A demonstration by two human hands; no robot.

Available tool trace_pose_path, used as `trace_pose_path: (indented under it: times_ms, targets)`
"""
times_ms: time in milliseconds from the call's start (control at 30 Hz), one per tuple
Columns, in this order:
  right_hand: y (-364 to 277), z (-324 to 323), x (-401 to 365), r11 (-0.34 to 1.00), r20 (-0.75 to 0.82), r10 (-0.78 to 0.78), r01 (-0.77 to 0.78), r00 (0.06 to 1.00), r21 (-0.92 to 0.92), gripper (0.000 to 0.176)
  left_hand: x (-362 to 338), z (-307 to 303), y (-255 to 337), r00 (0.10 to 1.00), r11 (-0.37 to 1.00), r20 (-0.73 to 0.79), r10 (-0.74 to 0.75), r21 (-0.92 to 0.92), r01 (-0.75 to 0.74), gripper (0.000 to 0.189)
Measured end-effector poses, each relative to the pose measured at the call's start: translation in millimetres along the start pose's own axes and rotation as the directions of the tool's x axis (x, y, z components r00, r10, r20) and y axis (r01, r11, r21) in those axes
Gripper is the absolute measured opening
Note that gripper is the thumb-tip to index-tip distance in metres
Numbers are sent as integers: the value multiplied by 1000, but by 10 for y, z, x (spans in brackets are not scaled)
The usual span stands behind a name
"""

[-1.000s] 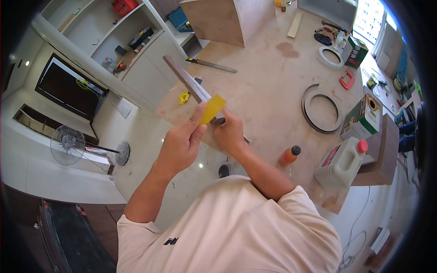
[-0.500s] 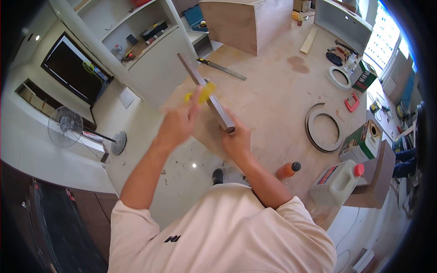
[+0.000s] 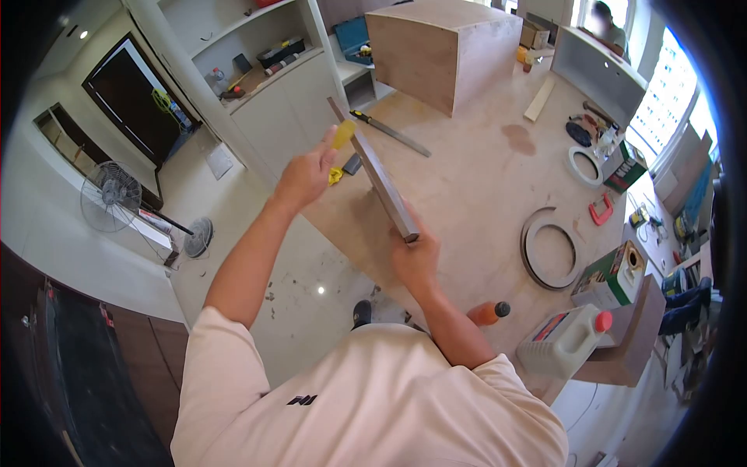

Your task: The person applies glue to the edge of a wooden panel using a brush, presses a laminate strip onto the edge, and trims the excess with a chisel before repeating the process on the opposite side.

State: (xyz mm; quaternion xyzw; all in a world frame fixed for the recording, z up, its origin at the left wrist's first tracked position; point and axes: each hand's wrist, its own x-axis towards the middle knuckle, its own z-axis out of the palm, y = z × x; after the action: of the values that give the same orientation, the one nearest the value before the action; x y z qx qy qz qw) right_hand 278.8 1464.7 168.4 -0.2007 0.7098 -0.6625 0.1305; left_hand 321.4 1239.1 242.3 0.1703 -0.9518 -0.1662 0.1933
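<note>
My left hand is closed on a small flat yellow piece, whose exact kind I cannot make out. It holds this piece against or right beside the far part of a long narrow brown-grey board. My right hand grips the near end of that board, which slants up and away over the table; some of its fingers are hidden beneath. Beyond the board lies a file with a black and yellow handle. A dark block and a crumpled yellow thing rest near my left hand.
On the wooden worktable are rolls of edge banding, a red clamp, metal cans, an orange bottle and a white jug. A large wooden box stands behind. A person is at the back right.
My left hand has moved the yellow piece up along the board toward its far end. The board and right hand sit slightly lower and farther right in view, which has itself shifted.
</note>
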Motion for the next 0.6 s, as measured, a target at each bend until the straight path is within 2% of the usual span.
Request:
trace_pose_path:
  times_ms: [67,100,167,200,267,300,367,467,500,567,600]
  targets:
    - [149,-17,99,984,-90,-175,177,980,13,52,211,-34,-165,998,998,11,-62,4,62,52]
    - [204,-24,166,966,-142,-253,258,957,18,51,203,-71,-71,999,999,-1,34,-16,-34,52]
    - [224,-95,195,984,-117,-158,167,980,69,47,-142,4,265,979,976,6,205,-74,-204,52]
    - [230,-138,213,989,-103,-108,117,989,87,45,-244,16,386,970,963,-30,242,-117,-244,52]
    - [170,-203,236,990,-97,-132,135,986,29,46,-373,-4,553,947,926,-108,303,-200,-319,53]
    - [164,-213,228,990,-87,-138,139,987,-2,46,-387,-20,566,960,920,-125,251,-277,-277,54]
    - [214,-227,274,984,-164,-164,174,973,46,47,-346,-41,530,977,883,-156,149,-424,-202,56]
    - [74,-273,263,956,-276,-230,269,933,114,49,-5,169,133,991,895,-130,42,-436,-95,50]
    - [-17,-280,238,942,-313,-256,309,915,133,50,130,274,0,993,863,-112,-36,-504,-26,46]
    - [-92,-349,219,927,-347,-372,363,861,-93,48,423,514,-272,982,776,-59,-181,-622,106,37]
    - [-132,-396,216,902,-354,-430,380,831,-203,47,563,642,-411,966,628,24,-257,-755,185,33]
